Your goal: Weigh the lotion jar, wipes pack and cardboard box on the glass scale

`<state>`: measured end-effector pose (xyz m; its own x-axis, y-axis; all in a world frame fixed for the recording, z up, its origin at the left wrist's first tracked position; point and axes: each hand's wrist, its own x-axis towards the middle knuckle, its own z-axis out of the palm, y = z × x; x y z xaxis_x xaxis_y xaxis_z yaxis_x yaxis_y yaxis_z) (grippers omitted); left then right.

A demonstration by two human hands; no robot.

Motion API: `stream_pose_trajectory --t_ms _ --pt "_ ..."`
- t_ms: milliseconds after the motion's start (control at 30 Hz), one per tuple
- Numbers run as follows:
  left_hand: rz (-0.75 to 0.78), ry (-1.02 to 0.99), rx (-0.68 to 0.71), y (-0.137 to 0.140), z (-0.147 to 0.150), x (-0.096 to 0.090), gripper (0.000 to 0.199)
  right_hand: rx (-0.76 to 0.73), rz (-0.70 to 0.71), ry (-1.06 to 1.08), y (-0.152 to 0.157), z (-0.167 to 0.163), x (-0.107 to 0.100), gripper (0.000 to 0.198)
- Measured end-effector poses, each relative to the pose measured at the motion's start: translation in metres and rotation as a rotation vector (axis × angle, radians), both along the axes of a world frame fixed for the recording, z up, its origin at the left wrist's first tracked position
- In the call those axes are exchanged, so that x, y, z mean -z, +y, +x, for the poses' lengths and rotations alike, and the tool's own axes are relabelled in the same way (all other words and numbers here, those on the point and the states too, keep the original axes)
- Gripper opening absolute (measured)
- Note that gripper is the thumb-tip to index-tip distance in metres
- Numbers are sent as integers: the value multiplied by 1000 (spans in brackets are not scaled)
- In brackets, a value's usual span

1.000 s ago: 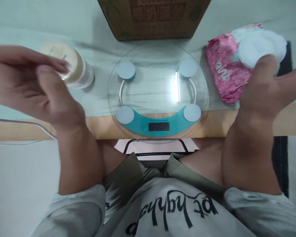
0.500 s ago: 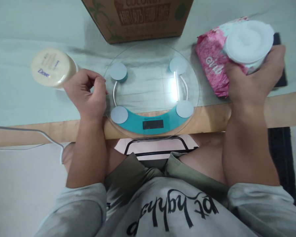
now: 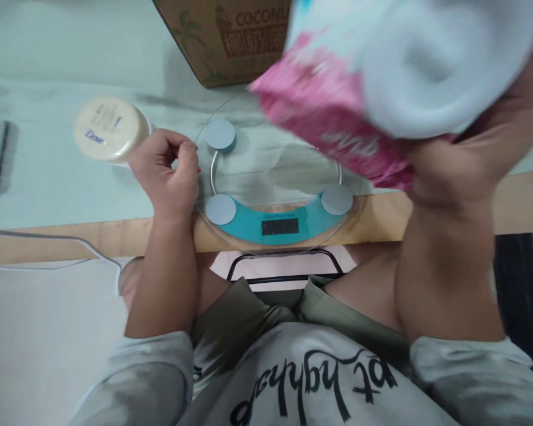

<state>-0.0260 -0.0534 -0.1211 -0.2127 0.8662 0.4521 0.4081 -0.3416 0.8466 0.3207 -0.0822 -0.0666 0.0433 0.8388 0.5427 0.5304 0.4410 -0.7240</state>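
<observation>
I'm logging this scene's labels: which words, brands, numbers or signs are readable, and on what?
"Dove": jar lid; its smaller print is unreadable.
"COCONU": cardboard box; the pink package hides what follows.
"椰奶": same box; further characters blurred.
Pink package: white lettering too blurred.
Shirt: black lettering, upside down, not surely readable.
Glass scale: print too small; no readable digits.

Jar lid (image 3: pixel 109 127): "Dove", facing you now;
Carton (image 3: pixel 222 53): "COCONU" showing, 椰奶 below;
Pink pack (image 3: pixel 324 109): letters too blurred;
Your shirt (image 3: pixel 320 349): black script, unclear
</observation>
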Motion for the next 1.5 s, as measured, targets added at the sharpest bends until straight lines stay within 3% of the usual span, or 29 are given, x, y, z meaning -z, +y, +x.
stream_pose_trajectory --t_ms 33,100,200,233,267,367,433,533,633,800,1100,1200,1267,1367,1433,1500 --pt "12 6 1 -1 0 -2 36 -7 147 11 -3 -22 -5 35" --pt "46 19 -5 -4 -1 -6 34 -155 128 -58 -7 -55 -7 32" --pt "110 14 9 -11 -7 -8 18 -262 -32 -192 -7 -75 -1 40" --pt "120 15 39 -13 -9 -8 9 -271 -76 -226 -7 -75 1 42" --pt "114 26 88 -15 -11 -7 15 -277 -109 -248 -6 -73 2 43" --pt "-10 83 305 -20 -11 -7 60 -346 -176 -221 -4 -63 3 57" --pt "-126 107 419 -20 -6 -8 76 -389 -228 -144 -5 -58 3 70" --pt "-213 133 484 -19 2 -14 76 -418 -323 -22 -8 -55 8 75" --pt "-222 172 521 -19 7 -19 71 -388 -327 33 -9 -54 16 58" --pt "-161 192 539 -22 10 -19 61 -253 -300 -171 -9 -52 22 58" --pt "-167 129 531 -14 14 -11 56 -180 -448 -284 -9 -61 32 84" --pt "-188 101 500 -15 15 -11 60 -183 -428 -255 -6 -62 33 79" --pt "-183 -2 405 -18 15 -13 58 -194 -358 -190 -5 -60 32 70" --pt "-47 -220 129 -21 13 -18 17 -158 -222 -70 -4 -54 25 67" --pt "56 -243 -9 -21 10 -21 31 -145 -140 -46 -5 -51 18 68" --pt "86 -188 -21 -20 6 -22 42 -209 -63 -88 -7 -50 12 67"
